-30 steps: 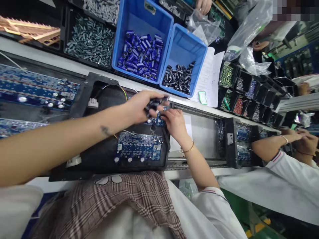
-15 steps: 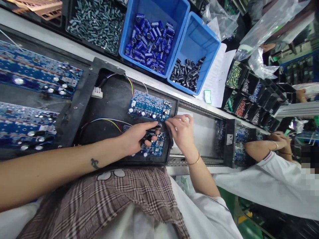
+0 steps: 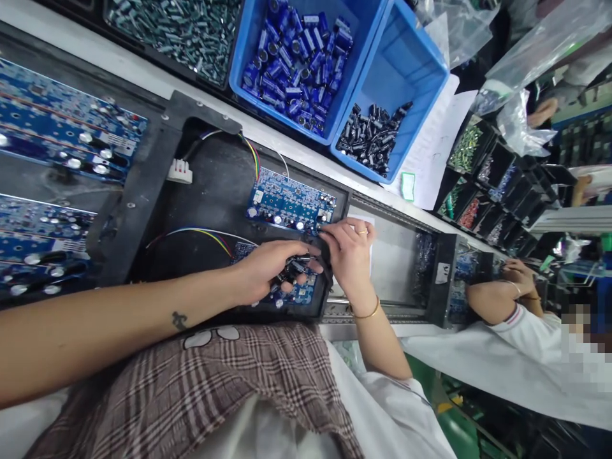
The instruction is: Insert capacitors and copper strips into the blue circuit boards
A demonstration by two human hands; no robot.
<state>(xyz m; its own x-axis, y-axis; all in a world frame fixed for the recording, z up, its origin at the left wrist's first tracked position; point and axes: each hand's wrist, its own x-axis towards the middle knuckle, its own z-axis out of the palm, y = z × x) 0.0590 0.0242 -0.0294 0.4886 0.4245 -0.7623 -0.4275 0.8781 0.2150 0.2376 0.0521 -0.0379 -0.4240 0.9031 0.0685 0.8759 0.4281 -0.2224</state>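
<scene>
My left hand (image 3: pixel 261 268) is curled around several black capacitors (image 3: pixel 292 268), whose shiny ends and wire legs show between thumb and fingers. It hovers over the lower blue circuit board (image 3: pixel 305 294) and covers much of it. At the lower right corner of the upper blue circuit board (image 3: pixel 291 199), my right hand (image 3: pixel 351 252) has its thumb and forefinger pinched; whatever is between the fingertips cannot be made out. Several round silver-topped capacitors stand along that board's lower edge. Both boards lie in a black tray (image 3: pixel 210 204).
Behind the tray are a blue bin (image 3: pixel 329 121) of blue capacitors and a smaller blue bin (image 3: pixel 425 102) of black ones. More circuit boards (image 3: pixel 57 121) lie left. Coloured wires (image 3: pixel 253 156) run to the boards. A co-worker's arm (image 3: pixel 492 299) is at right.
My left hand has loosened and lowered slightly, its thumb drawn back from the right fingertips, so more of the black capacitors show. My right hand stays at the board corner. The view has shifted slightly.
</scene>
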